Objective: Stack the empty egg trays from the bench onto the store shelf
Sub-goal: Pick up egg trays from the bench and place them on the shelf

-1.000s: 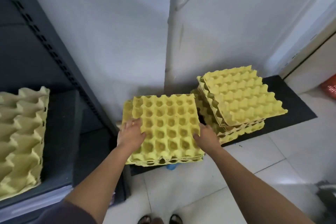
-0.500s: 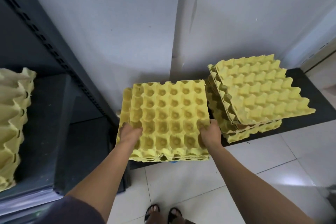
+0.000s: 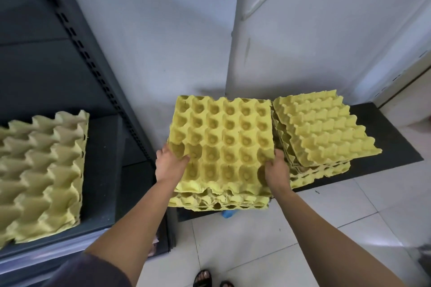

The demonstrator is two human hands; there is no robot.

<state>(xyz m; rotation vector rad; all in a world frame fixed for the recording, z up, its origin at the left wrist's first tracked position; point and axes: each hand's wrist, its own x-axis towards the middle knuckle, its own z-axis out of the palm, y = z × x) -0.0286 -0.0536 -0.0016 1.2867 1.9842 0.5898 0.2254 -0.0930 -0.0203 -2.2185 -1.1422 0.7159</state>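
A yellow egg tray, cups facing up, is held just above a stack of yellow trays on the low black bench. My left hand grips its left edge with the thumb inside a cup. My right hand grips its right edge. A second stack of trays, bumps up and skewed, sits to the right on the bench. On the dark store shelf at the left lies another stack of pale yellow trays.
The shelf's perforated upright stands between shelf and bench. A white wall with a corner post is behind the bench. A small blue object lies under the stack's front edge. My sandalled feet stand on pale floor tiles.
Both hands closed on the top tray's edges and raised it off the stack, nearer to me. The view swung left, showing more of the shelf's trays.
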